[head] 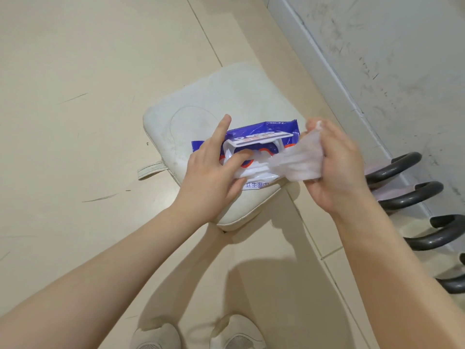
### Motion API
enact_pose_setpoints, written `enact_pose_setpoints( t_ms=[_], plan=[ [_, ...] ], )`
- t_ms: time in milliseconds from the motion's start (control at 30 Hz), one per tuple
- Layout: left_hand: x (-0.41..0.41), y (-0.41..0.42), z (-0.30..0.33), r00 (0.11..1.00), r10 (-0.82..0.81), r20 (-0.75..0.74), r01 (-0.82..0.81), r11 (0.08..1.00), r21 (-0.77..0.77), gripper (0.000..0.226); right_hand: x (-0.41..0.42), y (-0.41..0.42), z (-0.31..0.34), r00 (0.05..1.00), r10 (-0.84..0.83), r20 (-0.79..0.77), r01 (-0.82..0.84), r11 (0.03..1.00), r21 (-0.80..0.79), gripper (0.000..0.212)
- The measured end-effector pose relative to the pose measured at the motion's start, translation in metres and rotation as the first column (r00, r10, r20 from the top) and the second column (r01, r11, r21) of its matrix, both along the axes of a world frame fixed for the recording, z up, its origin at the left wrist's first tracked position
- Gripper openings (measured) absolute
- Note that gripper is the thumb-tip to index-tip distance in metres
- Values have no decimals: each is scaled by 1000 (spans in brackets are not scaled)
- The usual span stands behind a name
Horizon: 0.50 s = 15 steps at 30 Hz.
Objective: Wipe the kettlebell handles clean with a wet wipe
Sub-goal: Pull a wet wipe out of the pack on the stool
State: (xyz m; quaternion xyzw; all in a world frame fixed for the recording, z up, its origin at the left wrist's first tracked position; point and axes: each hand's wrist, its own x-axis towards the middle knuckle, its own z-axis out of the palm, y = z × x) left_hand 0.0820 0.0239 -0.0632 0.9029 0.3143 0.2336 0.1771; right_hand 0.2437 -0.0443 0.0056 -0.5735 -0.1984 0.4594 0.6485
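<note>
A blue and white wet-wipe pack lies on a white cushioned stool, its flap lid open. My left hand presses down on the pack, fingers at the opening. My right hand pinches a white wet wipe that stretches from the pack's opening out to the right. Several dark kettlebell handles line up along the wall at the right; the bells below them are hidden.
Beige tiled floor surrounds the stool. A scuffed grey-white wall with a baseboard runs along the right. My two light shoes stand at the bottom edge. A strap loop sticks out from the stool's left side.
</note>
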Motion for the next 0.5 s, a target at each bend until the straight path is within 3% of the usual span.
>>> enact_pose_setpoints(
  t_ms=[67, 133, 200, 333, 433, 500],
  plan=[
    [3, -5, 4, 999, 49, 8, -50, 993, 104, 44, 12, -7, 9, 957, -65, -282, 71, 997, 12, 27],
    [7, -12, 8, 999, 38, 30, -44, 968, 247, 52, 21, -13, 13, 921, -130, -367, 120, 992, -49, 31],
    [9, -16, 8, 1000, -13, 11, 9, 944, 331, 47, 23, -19, 12, 915, -155, -372, 120, 986, -116, 30],
    [9, -14, 1, 976, -110, -187, 171, 920, 353, 45, 20, -32, 1, 925, -123, -358, 70, 985, -157, 33],
    [18, -19, 19, 956, -143, -257, 212, 941, 264, 37, 20, -45, -4, 969, -126, -214, 74, 969, -234, 36],
    [25, -27, 37, 963, -210, -167, 226, 970, 85, 35, 18, -54, -4, 987, -104, -120, 67, 958, -277, 32]
  ],
)
